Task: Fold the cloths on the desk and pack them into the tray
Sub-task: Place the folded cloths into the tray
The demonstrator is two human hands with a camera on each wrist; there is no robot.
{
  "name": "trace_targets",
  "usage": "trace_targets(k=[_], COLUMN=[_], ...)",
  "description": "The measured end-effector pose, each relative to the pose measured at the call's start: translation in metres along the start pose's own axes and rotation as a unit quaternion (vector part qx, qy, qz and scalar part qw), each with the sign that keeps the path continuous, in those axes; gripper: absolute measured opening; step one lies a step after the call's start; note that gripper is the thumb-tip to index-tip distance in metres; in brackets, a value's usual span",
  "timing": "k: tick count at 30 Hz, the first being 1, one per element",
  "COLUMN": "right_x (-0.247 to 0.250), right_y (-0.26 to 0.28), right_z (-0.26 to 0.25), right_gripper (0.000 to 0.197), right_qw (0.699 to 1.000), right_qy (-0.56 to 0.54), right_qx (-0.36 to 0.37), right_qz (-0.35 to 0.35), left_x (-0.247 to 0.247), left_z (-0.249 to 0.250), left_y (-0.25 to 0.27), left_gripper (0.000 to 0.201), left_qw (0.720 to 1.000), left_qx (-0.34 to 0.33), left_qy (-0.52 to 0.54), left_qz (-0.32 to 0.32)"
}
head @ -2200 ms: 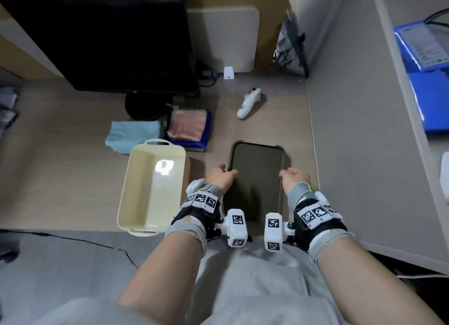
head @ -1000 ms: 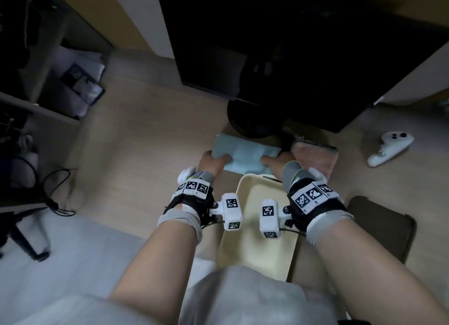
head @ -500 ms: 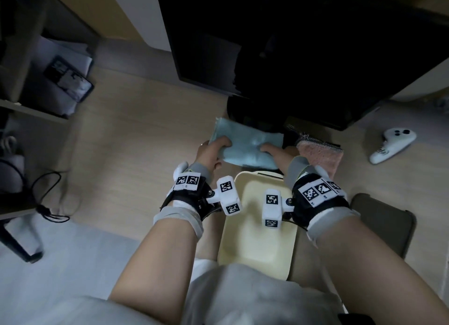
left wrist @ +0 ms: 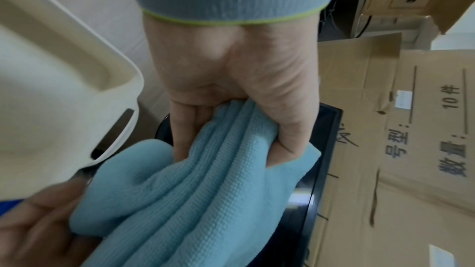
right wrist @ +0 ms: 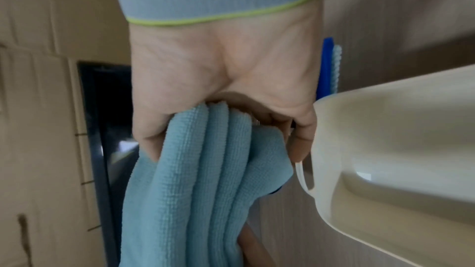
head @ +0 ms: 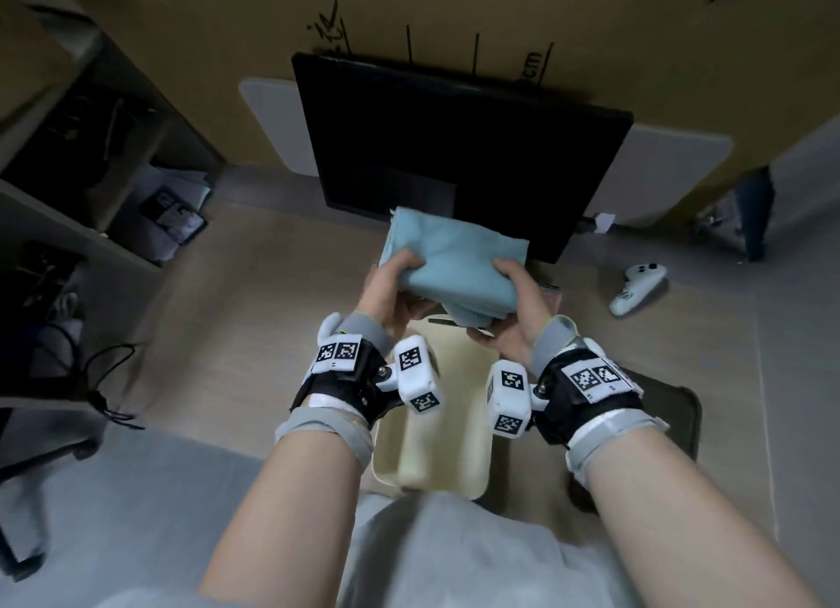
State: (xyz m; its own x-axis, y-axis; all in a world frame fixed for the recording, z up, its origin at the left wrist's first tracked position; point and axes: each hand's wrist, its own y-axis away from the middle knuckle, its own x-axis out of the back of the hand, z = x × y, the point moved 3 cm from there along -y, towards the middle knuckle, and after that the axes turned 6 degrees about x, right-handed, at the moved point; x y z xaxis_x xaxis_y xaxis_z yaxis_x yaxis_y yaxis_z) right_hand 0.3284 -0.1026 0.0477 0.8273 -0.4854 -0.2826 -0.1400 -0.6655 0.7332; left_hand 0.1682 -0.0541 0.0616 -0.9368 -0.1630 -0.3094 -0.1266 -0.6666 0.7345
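Light blue waffle-weave cloth [head: 454,262], frame centre: pinched by left hand [head: 391,289] and right hand [head: 518,307] above cream plastic tray [head: 436,453]. Risk: bunched layers might slip loose, spoiling fold.

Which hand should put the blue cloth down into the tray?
Probably both, though the right hand looks slightly better placed: it grips the blue cloth right over the tray. The left hand holds the other end, just off its left side.
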Motion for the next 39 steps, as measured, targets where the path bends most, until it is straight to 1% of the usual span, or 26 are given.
trace_targets(k=[3, 5, 7, 8, 12, 13, 16, 17, 18, 19, 20, 21, 22, 24, 27, 28, 29, 30, 32, 33, 34, 35, 36, 39], right_x=[0.025, 0.037, 0.043, 0.046, 0.055, 0.057, 0.057, 0.055, 0.052, 0.05, 0.046, 0.043, 0.038, 0.023, 0.009, 0.001, -0.006, -0.013, -0.019, -0.02, -0.018, -0.015, -0.014, -0.015], right_y=[0.026, 0.042, 0.052, 0.055, 0.066, 0.067, 0.068, 0.069, 0.068, 0.066, 0.065, 0.062, 0.06, 0.053, 0.044, 0.041, 0.04, 0.036, 0.028, 0.024, 0.02, 0.017, 0.016, 0.017], right_z=[0.007, 0.013, 0.016, 0.016, 0.01, 0.009, 0.007, 0.007, 0.008, 0.009, 0.01, 0.012, 0.013, 0.018, 0.029, 0.032, 0.035, 0.039, 0.046, 0.048, 0.052, 0.056, 0.06, 0.071], right_gripper=[0.064, 0.074, 0.085, 0.086, 0.065, 0.066, 0.08, 0.078, 0.069, 0.054, 0.039, 0.031, 0.031, 0.045, 0.061, 0.061, 0.057, 0.052, 0.046, 0.048, 0.054, 0.058, 0.055, 0.036], right_qw=[0.999, 0.997, 0.997, 0.997, 0.996, 0.995, 0.992, 0.992, 0.992, 0.992, 0.991, 0.989, 0.986, 0.981, 0.978, 0.976, 0.974, 0.974, 0.976, 0.976, 0.976, 0.976, 0.975, 0.969], right_qy=[0.013, 0.002, -0.016, -0.026, -0.065, -0.069, -0.059, -0.044, -0.027, -0.004, 0.02, 0.046, 0.071, 0.11, 0.131, 0.134, 0.137, 0.135, 0.133, 0.133, 0.134, 0.137, 0.14, 0.146], right_qx=[-0.028, -0.048, -0.046, -0.034, 0.047, 0.064, 0.106, 0.114, 0.12, 0.127, 0.134, 0.142, 0.149, 0.158, 0.163, 0.169, 0.178, 0.18, 0.172, 0.168, 0.159, 0.151, 0.14, 0.11], right_qz=[-0.026, -0.056, -0.064, -0.061, -0.043, -0.032, -0.023, -0.024, -0.024, -0.019, -0.011, -0.004, 0.001, 0.006, -0.009, -0.012, -0.014, -0.006, 0.022, 0.042, 0.066, 0.082, 0.098, 0.168], left_x=[-0.014, -0.019, -0.02, -0.02, -0.019, -0.017, -0.009, -0.005, -0.002, 0.003, 0.009, 0.015, 0.021, 0.038, 0.057, 0.062, 0.068, 0.076, 0.086, 0.089, 0.093, 0.094, 0.095, 0.094], left_z=[-0.014, -0.025, -0.033, -0.036, -0.044, -0.046, -0.047, -0.046, -0.044, -0.041, -0.037, -0.034, -0.032, -0.025, -0.021, -0.017, -0.014, -0.01, -0.005, -0.003, -0.003, -0.004, -0.005, -0.011], left_y=[0.027, 0.042, 0.051, 0.054, 0.071, 0.073, 0.072, 0.07, 0.068, 0.064, 0.059, 0.055, 0.05, 0.035, 0.018, 0.013, 0.009, 0.004, 0.002, 0.002, 0.002, 0.003, 0.004, -0.003], left_gripper=[0.048, 0.047, 0.041, 0.04, 0.04, 0.038, 0.031, 0.028, 0.026, 0.029, 0.033, 0.035, 0.037, 0.038, 0.046, 0.052, 0.057, 0.058, 0.046, 0.039, 0.034, 0.029, 0.025, 0.016], left_qw=[1.0, 1.0, 1.0, 0.999, 0.999, 0.999, 0.998, 0.998, 0.998, 0.996, 0.993, 0.988, 0.981, 0.971, 0.965, 0.965, 0.965, 0.963, 0.951, 0.946, 0.944, 0.945, 0.948, 0.945], left_qx=[-0.006, -0.002, -0.006, -0.008, -0.026, -0.029, -0.042, -0.042, -0.044, -0.048, -0.053, -0.059, -0.066, -0.066, -0.051, -0.044, -0.033, -0.02, 0.001, 0.018, 0.042, 0.065, 0.086, 0.139], left_qy=[-0.005, -0.005, -0.01, -0.009, -0.01, -0.015, -0.029, -0.036, -0.048, -0.069, -0.104, -0.145, -0.181, -0.23, -0.256, -0.254, -0.252, -0.258, -0.285, -0.289, -0.281, -0.266, -0.25, -0.237], left_qz=[-0.018, -0.022, -0.027, -0.03, -0.036, -0.036, -0.026, -0.02, -0.014, -0.003, 0.011, 0.02, 0.019, 0.002, -0.026, -0.044, -0.059, -0.078, -0.123, -0.149, -0.169, -0.178, -0.178, -0.177])
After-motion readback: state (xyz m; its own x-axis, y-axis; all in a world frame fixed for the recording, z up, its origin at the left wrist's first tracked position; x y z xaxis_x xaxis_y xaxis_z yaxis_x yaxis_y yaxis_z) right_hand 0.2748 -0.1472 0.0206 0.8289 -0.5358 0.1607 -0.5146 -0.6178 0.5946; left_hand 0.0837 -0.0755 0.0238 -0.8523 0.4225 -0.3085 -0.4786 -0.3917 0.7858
